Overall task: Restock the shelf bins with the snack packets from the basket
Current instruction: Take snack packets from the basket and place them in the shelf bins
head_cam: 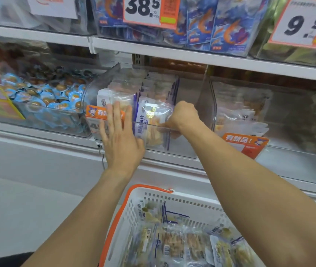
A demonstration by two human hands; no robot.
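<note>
A clear plastic shelf bin (pixel 205 105) on the middle shelf holds upright snack packets with white and blue printing. My right hand (pixel 182 116) reaches over the bin's front wall and grips one snack packet (pixel 153 120) at the front of the row. My left hand (pixel 120 135) lies flat with straight fingers against the bin's front, over an orange price label (pixel 95 114). Below, a white basket (pixel 172 201) with an orange handle holds several more snack packets (pixel 176 243).
A bin of blue-lidded cups (pixel 43 97) stands to the left. Another clear bin with packets (pixel 249 112) is to the right, with an orange tag (pixel 244 141). Above is a shelf of blue packets (pixel 228 26) and price signs (pixel 143 8). White shelf edge (pixel 37 143) runs below.
</note>
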